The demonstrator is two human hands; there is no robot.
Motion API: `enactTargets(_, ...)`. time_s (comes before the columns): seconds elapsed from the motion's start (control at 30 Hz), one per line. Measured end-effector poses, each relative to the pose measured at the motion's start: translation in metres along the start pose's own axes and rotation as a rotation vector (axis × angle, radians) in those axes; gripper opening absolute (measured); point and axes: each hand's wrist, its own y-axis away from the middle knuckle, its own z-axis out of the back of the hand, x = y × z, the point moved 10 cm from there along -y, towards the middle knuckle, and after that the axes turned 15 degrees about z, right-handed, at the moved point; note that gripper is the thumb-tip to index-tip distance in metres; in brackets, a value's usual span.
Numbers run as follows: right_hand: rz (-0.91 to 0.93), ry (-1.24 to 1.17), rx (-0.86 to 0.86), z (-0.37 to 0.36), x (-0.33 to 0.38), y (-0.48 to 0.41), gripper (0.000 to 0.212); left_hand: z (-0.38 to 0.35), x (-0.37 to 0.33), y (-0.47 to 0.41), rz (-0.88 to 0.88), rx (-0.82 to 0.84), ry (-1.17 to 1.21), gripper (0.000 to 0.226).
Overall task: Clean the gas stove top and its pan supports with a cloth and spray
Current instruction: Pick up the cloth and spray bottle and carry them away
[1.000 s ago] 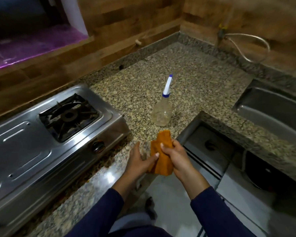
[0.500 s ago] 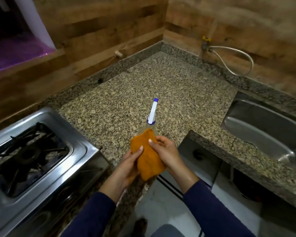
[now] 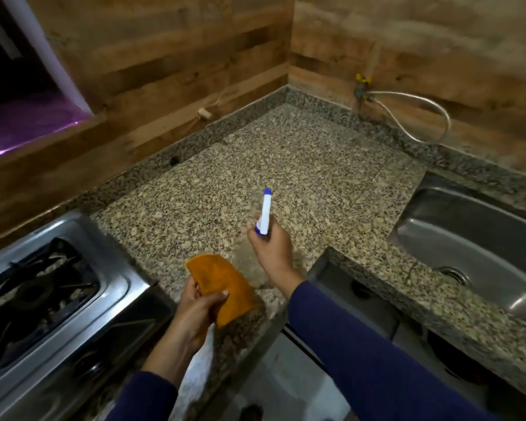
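Note:
The steel gas stove (image 3: 113, 302) lies at the lower left, with a black pan support (image 3: 28, 296) over its burner. My left hand (image 3: 199, 305) grips a folded orange cloth (image 3: 222, 288) above the counter's front edge, just right of the stove. My right hand (image 3: 271, 250) is closed around the neck of a clear spray bottle (image 3: 252, 262) with a white and blue nozzle (image 3: 264, 212). The bottle stands on or just above the granite; I cannot tell which.
The speckled granite counter (image 3: 286, 165) fills the corner, backed by wood-look walls. A steel sink (image 3: 480, 238) lies at the right. A gas valve with a metal hose (image 3: 419, 117) hangs on the back wall. A window sill (image 3: 28, 132) sits upper left.
My right hand has let go of the cloth and closed on the spray bottle. The left hand alone now holds the cloth. The view has swung right, away from the stove.

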Motion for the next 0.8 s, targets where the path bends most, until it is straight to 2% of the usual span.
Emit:
enactTargets(0.1, -0.023, -0.147, -0.221, 0.069, -0.01, 0.012, 0.01, -0.044, -0.002, -0.003, -0.046, 0.016, -0.044, 0.062)
enactTargets(0.2, -0.011, -0.192, -0.363, 0.163, -0.02, 0.033, 0.027, -0.109, 0.015, -0.016, -0.021, 0.06, -0.098, 0.065)
enactTargets(0.27, 0.035, -0.187, -0.446, 0.234, -0.023, 0.051, 0.028, -0.164, 0.035, -0.025, -0.02, 0.097, -0.171, 0.064)
enactTargets(0.4, 0.059, -0.042, -0.645, 0.387, -0.049, 0.105, 0.013, -0.31, 0.102, -0.03, 0.041, 0.255, -0.33, 0.062)
enactTargets(0.5, -0.02, 0.129, -0.779, 0.487, -0.073, 0.152, 0.017, -0.404, 0.161, -0.026, 0.135, 0.387, -0.443, 0.061)
enactTargets(0.6, -0.063, 0.27, -0.898, 0.559, -0.083, 0.192, 0.014, -0.468, 0.212, -0.018, 0.198, 0.486, -0.601, 0.062)
enactTargets(0.67, -0.081, 0.355, -0.921, 0.598, -0.091, 0.214, 0.013, -0.509, 0.247, -0.011, 0.257, 0.56, -0.652, 0.059)
enactTargets(0.8, -0.09, 0.506, -0.818, 0.632, -0.107, 0.228, 0.015, -0.558, 0.302, -0.016, 0.385, 0.648, -0.689, 0.067)
